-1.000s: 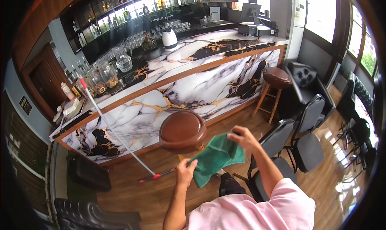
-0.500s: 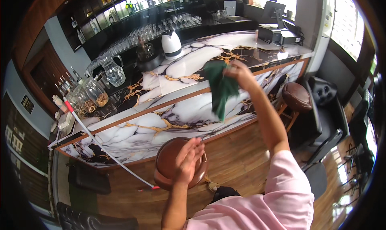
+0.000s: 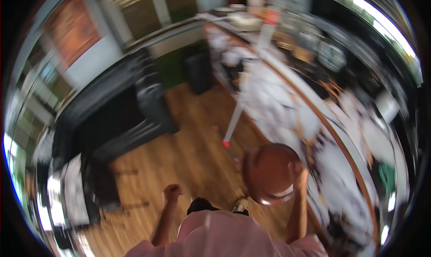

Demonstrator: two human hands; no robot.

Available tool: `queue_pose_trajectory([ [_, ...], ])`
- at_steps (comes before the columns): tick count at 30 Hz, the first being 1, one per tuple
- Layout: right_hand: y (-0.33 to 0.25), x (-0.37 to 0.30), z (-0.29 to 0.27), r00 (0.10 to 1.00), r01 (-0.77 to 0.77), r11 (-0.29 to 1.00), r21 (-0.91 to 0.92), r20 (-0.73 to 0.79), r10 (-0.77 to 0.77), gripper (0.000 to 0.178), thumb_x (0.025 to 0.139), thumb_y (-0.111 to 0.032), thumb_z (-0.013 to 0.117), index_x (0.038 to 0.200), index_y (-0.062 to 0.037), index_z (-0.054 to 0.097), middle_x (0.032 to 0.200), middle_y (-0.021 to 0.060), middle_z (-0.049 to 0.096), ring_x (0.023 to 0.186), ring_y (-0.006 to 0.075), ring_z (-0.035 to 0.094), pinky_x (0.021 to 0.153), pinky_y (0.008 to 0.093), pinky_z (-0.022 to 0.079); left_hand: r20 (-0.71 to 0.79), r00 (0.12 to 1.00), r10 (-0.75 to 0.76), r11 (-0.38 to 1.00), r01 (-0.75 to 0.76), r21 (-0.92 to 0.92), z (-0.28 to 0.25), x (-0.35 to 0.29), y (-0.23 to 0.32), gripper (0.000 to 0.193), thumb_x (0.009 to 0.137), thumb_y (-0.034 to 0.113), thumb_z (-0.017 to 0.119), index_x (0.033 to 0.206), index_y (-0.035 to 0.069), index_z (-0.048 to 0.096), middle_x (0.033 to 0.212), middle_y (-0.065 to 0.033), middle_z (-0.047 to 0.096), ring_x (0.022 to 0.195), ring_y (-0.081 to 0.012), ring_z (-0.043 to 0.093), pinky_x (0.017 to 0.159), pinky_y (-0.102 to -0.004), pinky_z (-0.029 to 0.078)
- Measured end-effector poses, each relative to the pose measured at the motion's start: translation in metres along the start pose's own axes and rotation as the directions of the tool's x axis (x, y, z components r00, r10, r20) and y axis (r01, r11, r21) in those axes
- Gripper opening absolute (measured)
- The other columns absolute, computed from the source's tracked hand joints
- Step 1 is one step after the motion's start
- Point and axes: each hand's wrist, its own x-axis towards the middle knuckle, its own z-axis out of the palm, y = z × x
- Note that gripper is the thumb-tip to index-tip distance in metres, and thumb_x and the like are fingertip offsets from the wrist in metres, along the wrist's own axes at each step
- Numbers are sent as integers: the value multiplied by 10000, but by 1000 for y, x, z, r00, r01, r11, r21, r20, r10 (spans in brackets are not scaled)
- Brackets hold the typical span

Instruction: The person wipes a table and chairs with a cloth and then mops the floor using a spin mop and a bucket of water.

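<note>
My left hand [image 3: 172, 192] hangs over the wood floor, its fingers curled in and nothing visible in them. My right hand [image 3: 296, 169] is over the right side of the round brown stool [image 3: 267, 171]; its fingers are blurred, and I cannot tell whether it touches the seat. The green cloth [image 3: 386, 178] lies on the marble-patterned counter [image 3: 348, 111], away from both hands. Against the counter leans a white pole [image 3: 233, 120] with red ends, its foot on the floor just beyond the stool.
A black sofa [image 3: 101, 102] stands at the left, with a dark chair [image 3: 102, 185] and a white-topped table [image 3: 75, 189] nearer. Blurred glass jars [image 3: 307, 35] and a white kettle [image 3: 387, 106] are on the counter. A black box-like object [image 3: 197, 73] sits by its far end.
The view has swung left. My right hand has let go of the green cloth, which now lies on the counter, and has come down by the stool. My left hand has moved off the stool.
</note>
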Motion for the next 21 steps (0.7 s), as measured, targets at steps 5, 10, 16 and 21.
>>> queue_pose_trajectory([
  [5, -154, -46, 120, 917, 61, 945, 322, 356, -181, 286, 837, -160, 766, 776, 28, 559, 759, 184, 571, 697, 356, 585, 670, 427, 495, -234, 971, -54, 999, 53, -10, -33, -43, -2, 233, 892, 196, 700, 1025, 9, 738, 811, -79, 727, 704, -139, 685, 654, -286, 561],
  [10, -168, -58, 249, 706, 320, 943, 90, 641, -300, 279, 828, -220, 730, 729, -16, 566, 729, 124, 589, 635, 248, 589, 603, 388, 488, -426, 904, -41, 985, 107, 132, -121, -58, -41, 277, 894, 284, 664, 1077, 92, 742, 890, -102, 754, 807, -219, 724, 767, -358, 562],
  [16, -189, -82, 370, 335, 127, 976, -178, 934, 126, 283, 825, -224, 695, 667, -31, 561, 610, 90, 572, 643, 200, 607, 583, 399, 471, -583, 794, -174, 983, 172, -60, -246, -88, -69, 248, 887, 234, 669, 1068, 80, 739, 910, -82, 742, 869, -154, 685, 780, -316, 545],
  [21, -277, -137, 477, 58, 353, 914, -198, 980, 190, 272, 841, -228, 683, 676, -41, 575, 615, 84, 575, 624, 201, 603, 552, 398, 464, -723, 634, -273, 961, 222, -168, -354, -109, -76, 239, 848, 215, 662, 1042, 108, 751, 947, -108, 754, 880, -218, 720, 792, -363, 558],
])
